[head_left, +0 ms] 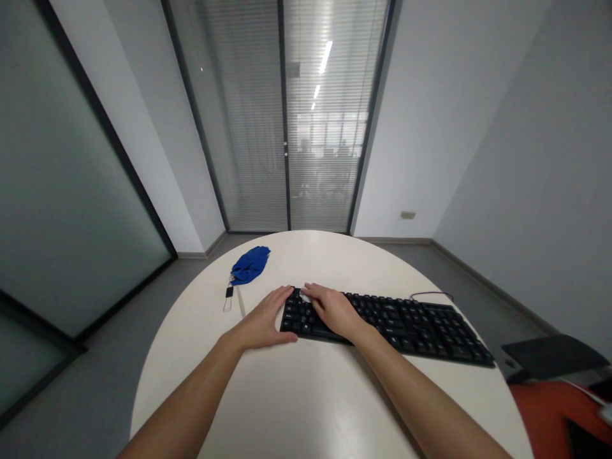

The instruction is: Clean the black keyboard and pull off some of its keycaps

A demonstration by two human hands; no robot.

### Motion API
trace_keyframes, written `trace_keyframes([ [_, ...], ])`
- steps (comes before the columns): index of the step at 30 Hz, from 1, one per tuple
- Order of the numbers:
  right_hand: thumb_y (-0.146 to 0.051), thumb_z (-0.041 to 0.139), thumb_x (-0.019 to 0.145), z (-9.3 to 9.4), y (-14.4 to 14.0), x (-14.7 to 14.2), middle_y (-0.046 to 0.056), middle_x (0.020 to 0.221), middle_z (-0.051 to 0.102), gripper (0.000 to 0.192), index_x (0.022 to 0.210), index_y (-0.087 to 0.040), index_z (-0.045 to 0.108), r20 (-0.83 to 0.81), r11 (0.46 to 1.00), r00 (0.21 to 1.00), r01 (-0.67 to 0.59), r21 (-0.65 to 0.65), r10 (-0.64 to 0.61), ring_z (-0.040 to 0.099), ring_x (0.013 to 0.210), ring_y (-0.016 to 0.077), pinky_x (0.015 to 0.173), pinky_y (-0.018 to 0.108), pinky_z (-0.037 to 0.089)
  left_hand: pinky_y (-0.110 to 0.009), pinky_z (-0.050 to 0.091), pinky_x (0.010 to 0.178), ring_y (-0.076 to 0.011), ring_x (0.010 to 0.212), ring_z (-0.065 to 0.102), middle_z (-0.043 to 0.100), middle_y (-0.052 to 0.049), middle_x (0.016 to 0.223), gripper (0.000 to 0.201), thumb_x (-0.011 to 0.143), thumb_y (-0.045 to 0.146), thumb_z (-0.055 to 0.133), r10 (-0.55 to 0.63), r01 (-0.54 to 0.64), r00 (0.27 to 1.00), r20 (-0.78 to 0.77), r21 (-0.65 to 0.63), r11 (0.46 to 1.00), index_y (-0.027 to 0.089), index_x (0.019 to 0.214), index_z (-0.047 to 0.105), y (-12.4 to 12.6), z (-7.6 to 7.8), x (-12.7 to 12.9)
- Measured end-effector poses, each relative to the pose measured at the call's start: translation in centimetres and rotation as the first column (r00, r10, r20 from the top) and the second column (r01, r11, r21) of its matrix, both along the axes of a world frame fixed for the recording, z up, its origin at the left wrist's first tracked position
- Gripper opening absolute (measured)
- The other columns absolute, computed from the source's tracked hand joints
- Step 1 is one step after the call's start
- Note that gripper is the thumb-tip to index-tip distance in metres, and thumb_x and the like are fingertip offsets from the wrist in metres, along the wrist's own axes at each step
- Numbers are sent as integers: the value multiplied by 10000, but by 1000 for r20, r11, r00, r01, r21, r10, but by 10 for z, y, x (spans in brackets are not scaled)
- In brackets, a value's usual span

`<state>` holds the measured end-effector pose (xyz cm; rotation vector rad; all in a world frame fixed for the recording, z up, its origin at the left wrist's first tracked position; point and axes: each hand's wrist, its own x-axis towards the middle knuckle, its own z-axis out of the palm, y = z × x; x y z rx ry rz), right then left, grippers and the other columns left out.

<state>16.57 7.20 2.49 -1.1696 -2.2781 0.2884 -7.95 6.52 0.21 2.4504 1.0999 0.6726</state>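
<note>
The left hand [265, 322] is laid open and flat against the left end of a black keyboard [392, 322], nothing being gripped. The right hand [332, 309] is spread loosely on the leftmost keys, also empty. The keyboard is set on a round white table [306, 401]. A blue cloth [250, 264] is seen further left, well apart.

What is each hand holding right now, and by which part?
The left hand braces the left end of the black rectangular plastic keyboard. The right hand rests on its keys, pinching something small and white; what it is cannot be told.
</note>
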Motion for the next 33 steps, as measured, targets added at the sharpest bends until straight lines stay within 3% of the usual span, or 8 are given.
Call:
trace_keyframes([
  [4,-285,517,978,5,-2,-2,78,1385,608,321,1237,-225,696,7,1000,1000,20,2,-20,589,1267,240,1103,403,448,-545,253,1207,-357,1476,259,259,-159,1608,1050,707,466,824,-19,19,1000,15,8,1000,226,1558,257,-1,2,3],
  [13,-119,478,967,8,5,-4,33,1280,688,360,1232,-238,689,17,991,990,-137,-11,137,550,1309,220,1098,354,441,-525,262,1209,-346,1480,253,231,-162,1612,1012,714,419,816,-14,14,1000,9,29,999,217,1545,277,-2,-3,4],
  [20,-39,473,928,19,1,-10,84,1183,715,415,1270,-209,637,162,983,970,-183,11,179,675,1105,199,963,304,504,-535,232,1220,-348,1503,189,172,-178,1632,1049,734,427,790,-3,4,1000,-23,30,1000,177,1565,200,-4,1,6],
  [23,-19,486,909,21,-1,-9,80,1212,707,458,1295,-225,623,154,977,966,-211,18,206,665,1128,194,982,303,494,-530,218,1225,-339,1517,138,104,-166,1650,1044,751,388,769,-22,24,999,-48,51,998,179,1576,163,-6,4,7],
  [29,-36,463,914,24,-2,2,77,1418,582,484,1320,-239,630,128,969,963,-244,39,238,622,1223,216,1059,335,476,-539,227,1221,-336,1510,171,172,-152,1641,1016,773,408,753,-28,34,995,-93,65,997,191,1579,175,-7,6,8],
  [33,-42,484,918,20,-3,8,89,1334,647,461,1295,-241,659,145,975,971,-205,85,192,647,1172,229,1030,376,500,-552,233,1215,-343,1506,187,185,-144,1639,1008,763,391,767,-26,30,997,-76,63,998,213,1575,197,-8,7,8],
])
